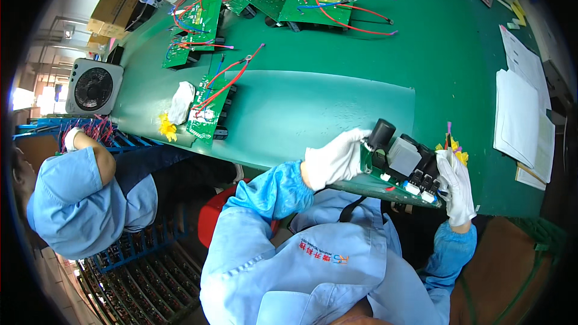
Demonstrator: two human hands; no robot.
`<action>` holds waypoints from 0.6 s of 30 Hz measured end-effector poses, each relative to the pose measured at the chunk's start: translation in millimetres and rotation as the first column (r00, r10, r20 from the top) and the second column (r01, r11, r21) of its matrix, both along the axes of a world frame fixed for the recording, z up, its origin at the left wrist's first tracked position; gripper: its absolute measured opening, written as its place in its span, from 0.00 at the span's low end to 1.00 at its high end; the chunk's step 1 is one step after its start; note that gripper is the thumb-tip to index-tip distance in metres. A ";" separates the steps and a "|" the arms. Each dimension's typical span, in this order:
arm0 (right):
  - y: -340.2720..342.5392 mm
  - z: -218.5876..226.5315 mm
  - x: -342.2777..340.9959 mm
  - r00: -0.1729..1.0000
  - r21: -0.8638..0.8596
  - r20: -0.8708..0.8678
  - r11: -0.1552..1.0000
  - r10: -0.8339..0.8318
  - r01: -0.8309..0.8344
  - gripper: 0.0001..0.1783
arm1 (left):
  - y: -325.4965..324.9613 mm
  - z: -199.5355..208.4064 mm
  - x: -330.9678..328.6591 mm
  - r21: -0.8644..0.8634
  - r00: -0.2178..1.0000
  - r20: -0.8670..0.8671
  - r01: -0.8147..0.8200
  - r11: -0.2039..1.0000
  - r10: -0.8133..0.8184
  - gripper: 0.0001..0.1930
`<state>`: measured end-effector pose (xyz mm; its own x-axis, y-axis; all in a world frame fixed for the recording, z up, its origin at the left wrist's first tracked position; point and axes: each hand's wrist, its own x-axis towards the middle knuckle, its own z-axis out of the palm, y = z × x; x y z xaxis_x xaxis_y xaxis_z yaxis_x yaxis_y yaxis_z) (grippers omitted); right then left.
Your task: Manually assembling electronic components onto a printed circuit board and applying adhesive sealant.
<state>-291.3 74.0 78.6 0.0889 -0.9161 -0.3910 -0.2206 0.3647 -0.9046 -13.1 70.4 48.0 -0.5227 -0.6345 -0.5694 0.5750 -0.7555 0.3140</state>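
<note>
The left hand (338,157) and right hand (456,185) each have a closed grip on an end of the circuit board (404,159), held over the near edge of the surface (445,54), its components apparently fitted, its wiring unclear, work on it seemingly unfinished, while several wired boards (203,121) lie beyond

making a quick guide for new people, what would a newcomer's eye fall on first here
Probably the board crowded with black and grey parts, held between the white-gloved left hand and right hand at the near edge of the green table. Next might come the red-wired green boards along its far side and the boxy grey fan at far left.
</note>
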 end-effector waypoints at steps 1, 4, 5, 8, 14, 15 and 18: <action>-3.1 9.1 0.7 0.999 0.183 -0.023 0.983 0.036 -0.031 0.21 | 10.8 -10.3 8.0 -0.040 0.995 -0.094 0.015 0.999 -0.019 0.18; -13.3 -29.7 -27.9 0.772 -0.111 -0.403 0.810 0.493 -0.575 0.25 | 18.7 -15.4 8.2 0.312 0.952 -0.238 -0.110 0.944 0.190 0.20; -15.7 -53.6 -44.1 0.655 -0.315 -0.609 0.622 0.446 -0.717 0.33 | 17.0 -9.9 3.1 0.220 0.923 -0.316 -0.155 0.963 0.221 0.21; -23.0 -42.7 -24.9 0.633 -0.386 -0.686 0.559 0.358 -0.734 0.32 | 17.1 -15.5 11.6 0.352 0.886 -0.362 -0.159 0.922 0.291 0.26; -18.2 -9.1 -4.7 0.868 -0.099 -0.277 0.886 0.412 -0.452 0.19 | 22.6 -22.2 14.6 0.187 0.981 -0.048 -0.177 0.966 0.188 0.21; -12.4 -1.0 2.5 0.928 -0.170 -0.216 0.924 0.305 -0.344 0.19 | 27.3 -15.2 13.8 0.120 0.979 0.067 -0.202 0.972 0.195 0.20; 9.6 22.1 15.1 0.955 -0.215 -0.205 0.942 0.214 -0.257 0.27 | 29.1 18.1 -1.5 -0.147 0.877 0.389 -0.243 0.959 0.282 0.19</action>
